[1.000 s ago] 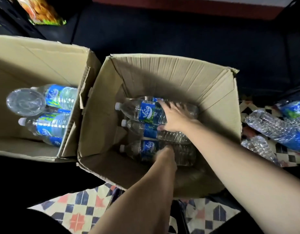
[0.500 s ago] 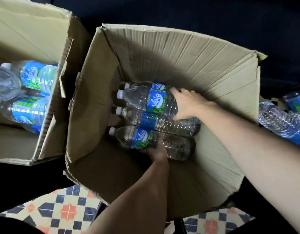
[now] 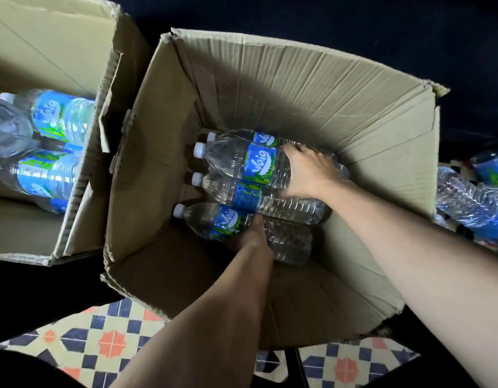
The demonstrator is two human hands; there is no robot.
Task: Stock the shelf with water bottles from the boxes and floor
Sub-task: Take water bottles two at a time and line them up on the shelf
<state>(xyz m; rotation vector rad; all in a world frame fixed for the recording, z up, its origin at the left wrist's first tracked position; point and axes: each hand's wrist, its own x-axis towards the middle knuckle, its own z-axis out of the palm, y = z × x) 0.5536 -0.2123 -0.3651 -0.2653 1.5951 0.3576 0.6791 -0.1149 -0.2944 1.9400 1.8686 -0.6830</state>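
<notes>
Left box (image 3: 60, 65): open carton holding bottles (image 3: 60, 119) lying on their sides. Middle box (image 3: 298, 88): open, with bottles lying side by side, white caps pointing left. Left hand (image 3: 253, 233): reaching down onto the near bottle (image 3: 208, 219), fingers hidden beneath it, so the grip cannot be judged. Right hand (image 3: 309, 172): fingers curled around the top bottle (image 3: 242, 158) at its right half. Loose bottles (image 3: 471, 203): lying on the tiled floor (image 3: 102, 331) right of the middle box.

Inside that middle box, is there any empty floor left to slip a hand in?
Yes: the bare cardboard bottom nearest the person, bordered by the nearest bottle and the left wall. The far side is crowded: stacked bottles and both hands, right, left.
</notes>
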